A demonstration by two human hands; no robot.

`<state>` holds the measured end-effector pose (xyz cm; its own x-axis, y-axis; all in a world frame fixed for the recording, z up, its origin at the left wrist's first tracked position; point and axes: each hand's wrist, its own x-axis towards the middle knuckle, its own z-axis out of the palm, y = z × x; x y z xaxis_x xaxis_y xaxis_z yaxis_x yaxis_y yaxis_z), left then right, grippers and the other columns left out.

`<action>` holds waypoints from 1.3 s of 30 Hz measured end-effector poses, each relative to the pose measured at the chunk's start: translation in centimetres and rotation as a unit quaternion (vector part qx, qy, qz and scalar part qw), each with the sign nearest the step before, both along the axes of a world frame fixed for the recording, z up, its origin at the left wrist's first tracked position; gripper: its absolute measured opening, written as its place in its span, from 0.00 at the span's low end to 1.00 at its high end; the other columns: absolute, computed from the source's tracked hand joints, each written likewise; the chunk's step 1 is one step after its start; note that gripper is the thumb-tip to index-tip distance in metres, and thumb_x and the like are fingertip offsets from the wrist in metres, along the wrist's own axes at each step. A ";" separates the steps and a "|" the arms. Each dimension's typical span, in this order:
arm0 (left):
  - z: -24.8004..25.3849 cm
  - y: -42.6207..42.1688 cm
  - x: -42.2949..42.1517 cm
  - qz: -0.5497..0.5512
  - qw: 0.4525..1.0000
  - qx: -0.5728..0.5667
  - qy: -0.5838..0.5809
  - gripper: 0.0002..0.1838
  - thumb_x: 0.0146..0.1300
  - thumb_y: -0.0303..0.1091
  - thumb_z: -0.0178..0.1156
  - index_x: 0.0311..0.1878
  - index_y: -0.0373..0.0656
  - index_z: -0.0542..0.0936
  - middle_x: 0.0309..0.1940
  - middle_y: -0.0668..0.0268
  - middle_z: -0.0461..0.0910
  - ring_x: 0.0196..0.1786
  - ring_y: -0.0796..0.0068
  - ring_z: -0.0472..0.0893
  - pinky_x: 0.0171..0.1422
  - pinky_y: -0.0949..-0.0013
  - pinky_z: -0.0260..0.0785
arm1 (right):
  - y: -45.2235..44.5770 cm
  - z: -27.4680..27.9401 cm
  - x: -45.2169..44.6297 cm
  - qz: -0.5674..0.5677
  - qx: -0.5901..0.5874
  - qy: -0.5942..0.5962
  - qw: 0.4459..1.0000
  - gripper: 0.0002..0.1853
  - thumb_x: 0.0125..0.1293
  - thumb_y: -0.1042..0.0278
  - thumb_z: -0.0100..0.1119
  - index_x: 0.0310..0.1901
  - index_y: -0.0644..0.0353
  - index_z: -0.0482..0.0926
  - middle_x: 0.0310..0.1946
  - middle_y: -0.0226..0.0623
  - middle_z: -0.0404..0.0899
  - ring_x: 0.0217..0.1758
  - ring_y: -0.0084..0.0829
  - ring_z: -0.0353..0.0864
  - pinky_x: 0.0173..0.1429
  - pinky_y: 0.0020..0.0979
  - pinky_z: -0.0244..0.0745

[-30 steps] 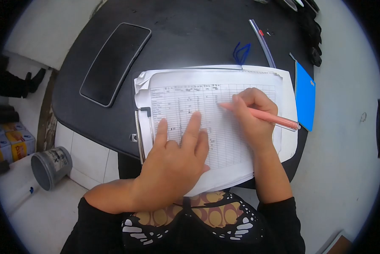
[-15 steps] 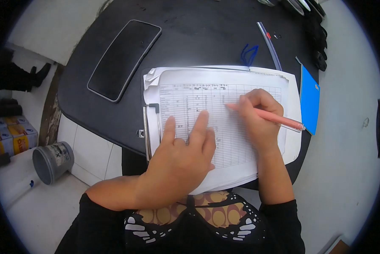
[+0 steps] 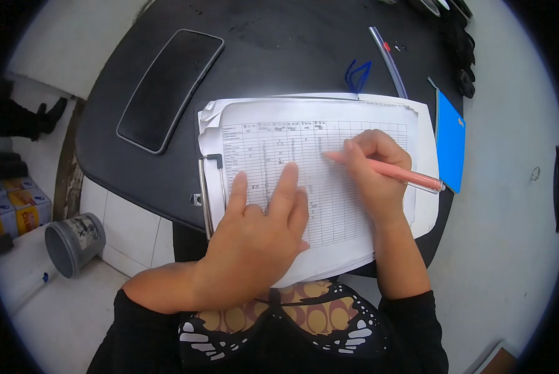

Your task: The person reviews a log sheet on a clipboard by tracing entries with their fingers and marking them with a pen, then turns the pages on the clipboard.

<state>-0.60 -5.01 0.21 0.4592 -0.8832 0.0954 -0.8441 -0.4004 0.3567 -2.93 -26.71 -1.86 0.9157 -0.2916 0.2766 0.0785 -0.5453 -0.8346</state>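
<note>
A printed table sheet [image 3: 348,230] with handwritten entries lies on top of a stack of papers on a clipboard, whose metal clip [image 3: 206,199] is at the left side. My left hand [image 3: 254,234] rests on the sheet with its fingers spread, two of them pointing up the rows. A pink pen [image 3: 404,174] is gripped in my right hand [image 3: 382,181], its tip at the middle columns of the table. The side of my right hand lies on the paper. My palms and hands hide parts of the lower rows.
On the black table [image 3: 279,56] a smartphone [image 3: 170,90] lies at the left. A blue notebook [image 3: 451,143] sits at the right edge, near a clear tube-like stick [image 3: 388,62] and a blue string [image 3: 358,76]. On the floor are a grey bucket [image 3: 74,246] and yellow-and-white boxes [image 3: 24,206].
The whole view has shifted slightly, so table and papers appear a little farther left. Both hands keep nearly the same place on the sheet, and the pen tip stays around the same columns.
</note>
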 end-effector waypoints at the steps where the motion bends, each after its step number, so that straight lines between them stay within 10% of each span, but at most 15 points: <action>1: 0.0 0.0 0.0 -0.001 1.000 0.000 0.000 0.31 0.54 0.48 0.69 0.55 0.34 0.79 0.64 0.41 0.71 0.22 0.69 0.76 0.68 0.44 0.65 | 0.0 0.0 0.0 -0.001 0.001 -0.001 1.000 0.10 0.61 0.76 0.64 0.23 0.60 0.76 0.19 0.30 0.78 0.20 0.17 0.74 0.25 0.21 0.67; 39: -0.1 0.0 -0.2 -0.015 1.000 0.024 0.005 0.40 0.53 0.55 0.69 0.59 0.29 0.76 0.67 0.38 0.66 0.26 0.64 0.79 0.67 0.41 0.64 | 0.9 0.7 -1.2 -0.050 0.075 0.034 0.995 0.08 0.62 0.74 0.66 0.26 0.60 0.78 0.21 0.29 0.78 0.23 0.16 0.73 0.29 0.21 0.68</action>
<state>-0.81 -5.01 0.08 0.4328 -0.9002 0.0479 -0.8528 -0.3916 0.3456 -4.13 -25.79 -1.18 0.8952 -0.4153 0.1615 -0.0294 -0.4167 -0.9086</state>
